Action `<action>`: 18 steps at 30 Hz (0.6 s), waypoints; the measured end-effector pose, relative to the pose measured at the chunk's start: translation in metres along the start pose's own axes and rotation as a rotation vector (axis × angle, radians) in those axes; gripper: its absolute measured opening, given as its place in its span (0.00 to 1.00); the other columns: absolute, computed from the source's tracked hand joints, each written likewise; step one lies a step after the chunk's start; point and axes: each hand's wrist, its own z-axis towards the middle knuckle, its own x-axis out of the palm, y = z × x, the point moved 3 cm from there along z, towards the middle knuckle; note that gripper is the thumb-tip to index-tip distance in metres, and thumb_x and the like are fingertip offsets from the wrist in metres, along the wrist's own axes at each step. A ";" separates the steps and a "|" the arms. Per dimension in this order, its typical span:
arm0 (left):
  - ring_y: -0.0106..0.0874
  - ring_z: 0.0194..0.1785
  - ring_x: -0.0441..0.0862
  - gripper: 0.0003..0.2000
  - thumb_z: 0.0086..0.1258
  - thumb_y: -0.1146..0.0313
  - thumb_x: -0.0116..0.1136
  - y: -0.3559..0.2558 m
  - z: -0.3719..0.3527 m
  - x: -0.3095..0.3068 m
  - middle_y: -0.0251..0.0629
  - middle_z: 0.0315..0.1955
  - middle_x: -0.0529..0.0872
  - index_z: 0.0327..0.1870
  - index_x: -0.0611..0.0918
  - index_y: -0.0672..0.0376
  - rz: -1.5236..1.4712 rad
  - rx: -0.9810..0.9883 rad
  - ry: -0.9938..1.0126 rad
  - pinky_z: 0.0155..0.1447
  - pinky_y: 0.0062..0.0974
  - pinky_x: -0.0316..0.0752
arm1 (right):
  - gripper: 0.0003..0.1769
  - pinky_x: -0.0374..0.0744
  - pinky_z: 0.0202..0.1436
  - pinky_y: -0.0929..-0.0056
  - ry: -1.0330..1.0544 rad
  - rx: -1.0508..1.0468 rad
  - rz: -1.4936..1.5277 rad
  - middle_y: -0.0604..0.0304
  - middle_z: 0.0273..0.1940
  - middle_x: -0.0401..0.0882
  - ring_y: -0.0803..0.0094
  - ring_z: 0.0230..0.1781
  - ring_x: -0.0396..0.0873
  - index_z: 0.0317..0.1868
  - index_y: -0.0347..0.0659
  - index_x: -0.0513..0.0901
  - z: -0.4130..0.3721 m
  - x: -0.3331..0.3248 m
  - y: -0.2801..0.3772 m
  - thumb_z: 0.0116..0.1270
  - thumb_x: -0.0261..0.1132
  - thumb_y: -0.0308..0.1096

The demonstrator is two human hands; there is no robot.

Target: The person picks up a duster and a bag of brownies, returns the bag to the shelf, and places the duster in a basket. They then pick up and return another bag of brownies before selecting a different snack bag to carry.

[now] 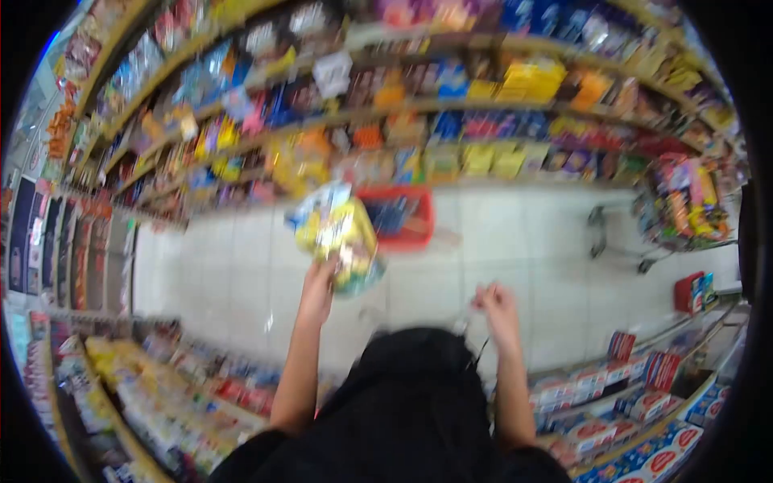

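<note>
My left hand (320, 288) is closed on the lower edge of a shiny yellow snack bag (342, 233) with blue-white and green parts, held above the floor. Just behind the bag, on the floor, is a red basket (420, 231) with dark items inside, partly hidden by the bag. To the right, my right hand (497, 304) is raised over the tiles with its fingers curled together. The image is blurred there, and whether anything small is between those fingers cannot be made out.
Shelves (475, 105) of colourful packets curve across the far side. A cart (684, 205) heaped with packets stands at the right, near a small red container (686, 293). More stocked shelves (145, 386) line the near side. Pale floor tiles (233, 266) lie between.
</note>
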 end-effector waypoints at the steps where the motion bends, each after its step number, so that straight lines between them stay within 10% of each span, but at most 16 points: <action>1: 0.26 0.58 0.71 0.21 0.69 0.67 0.54 0.013 0.004 0.009 0.35 0.54 0.75 0.61 0.69 0.63 -0.074 -0.027 0.013 0.59 0.24 0.66 | 0.14 0.77 0.36 0.75 -0.069 0.021 0.003 0.63 0.22 0.74 0.76 0.27 0.76 0.22 0.41 0.71 0.005 -0.019 -0.001 0.65 0.61 0.34; 18: 0.23 0.42 0.81 0.16 0.64 0.63 0.61 0.085 0.027 0.263 0.37 0.39 0.83 0.47 0.78 0.64 0.367 -0.117 0.465 0.46 0.20 0.73 | 0.13 0.75 0.34 0.77 -0.307 -0.061 0.234 0.63 0.18 0.74 0.76 0.21 0.76 0.25 0.40 0.72 -0.029 -0.153 0.029 0.65 0.62 0.36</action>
